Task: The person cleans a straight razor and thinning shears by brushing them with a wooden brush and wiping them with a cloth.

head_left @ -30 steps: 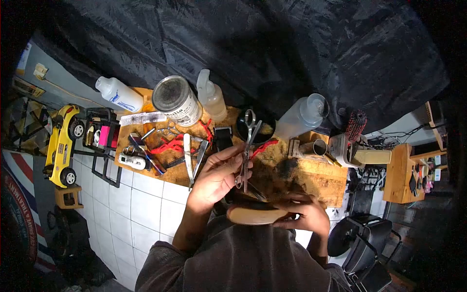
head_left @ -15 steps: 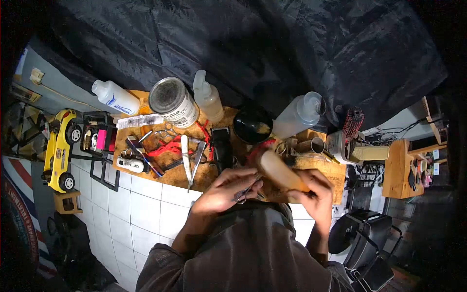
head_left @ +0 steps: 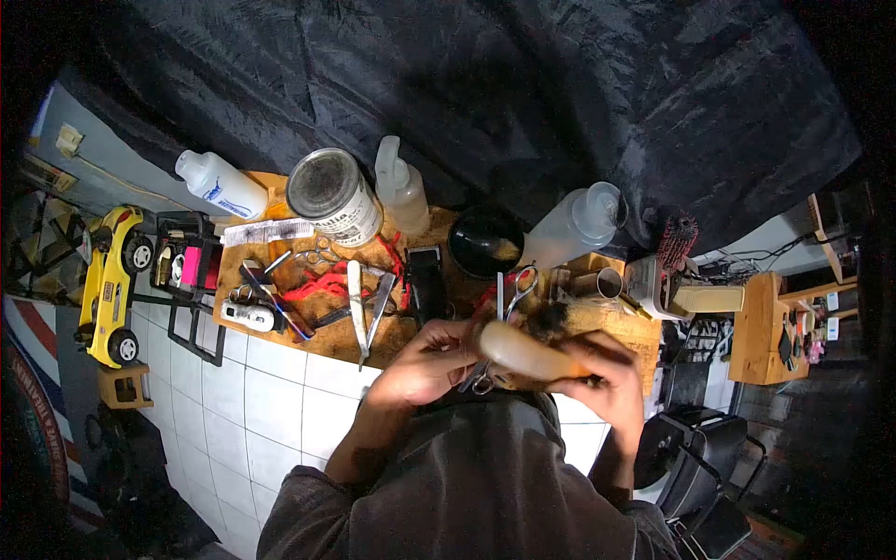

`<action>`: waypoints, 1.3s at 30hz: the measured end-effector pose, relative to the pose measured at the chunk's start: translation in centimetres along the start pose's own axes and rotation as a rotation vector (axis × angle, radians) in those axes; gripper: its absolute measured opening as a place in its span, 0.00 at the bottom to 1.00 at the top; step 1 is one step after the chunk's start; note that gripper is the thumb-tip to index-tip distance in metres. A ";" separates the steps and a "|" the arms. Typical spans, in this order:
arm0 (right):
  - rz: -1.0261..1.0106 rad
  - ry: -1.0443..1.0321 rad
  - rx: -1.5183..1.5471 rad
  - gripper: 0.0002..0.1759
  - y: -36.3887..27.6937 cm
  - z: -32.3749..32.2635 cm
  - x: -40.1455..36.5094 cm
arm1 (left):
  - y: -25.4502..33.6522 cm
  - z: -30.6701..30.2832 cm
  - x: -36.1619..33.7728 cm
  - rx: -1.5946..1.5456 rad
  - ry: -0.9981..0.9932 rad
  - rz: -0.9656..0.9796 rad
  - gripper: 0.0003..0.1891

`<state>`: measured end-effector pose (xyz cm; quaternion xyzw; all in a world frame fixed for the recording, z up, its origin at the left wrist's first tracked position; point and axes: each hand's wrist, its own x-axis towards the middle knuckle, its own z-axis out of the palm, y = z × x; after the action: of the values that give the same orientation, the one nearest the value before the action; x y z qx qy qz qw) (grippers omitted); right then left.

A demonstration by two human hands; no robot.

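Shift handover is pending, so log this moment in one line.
Left hand: scissors | right hand: brush, overlapping scissors in view | brush-scissors contact: unclear | bench: can, spray bottle

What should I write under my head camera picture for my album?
Scissors in the left hand, a brush in the right, by a cluttered wooden table.

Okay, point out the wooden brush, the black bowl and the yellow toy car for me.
Wooden brush (head_left: 520, 352): head view, on its blurred wooden back.
Black bowl (head_left: 473, 237): head view, on its inner wall.
Yellow toy car (head_left: 111, 291): head view, on its side.
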<state>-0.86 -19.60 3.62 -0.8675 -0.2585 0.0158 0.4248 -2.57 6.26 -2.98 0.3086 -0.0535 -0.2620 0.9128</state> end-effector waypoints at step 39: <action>0.068 0.326 -0.124 0.27 -1.7 1.3 2.1 | 2.1 2.6 -0.1 0.126 0.272 -0.235 0.12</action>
<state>-0.08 -16.84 4.49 -0.8913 -0.1570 -0.1268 0.4060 -2.36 6.33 0.33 0.4017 0.0906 -0.3188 0.8537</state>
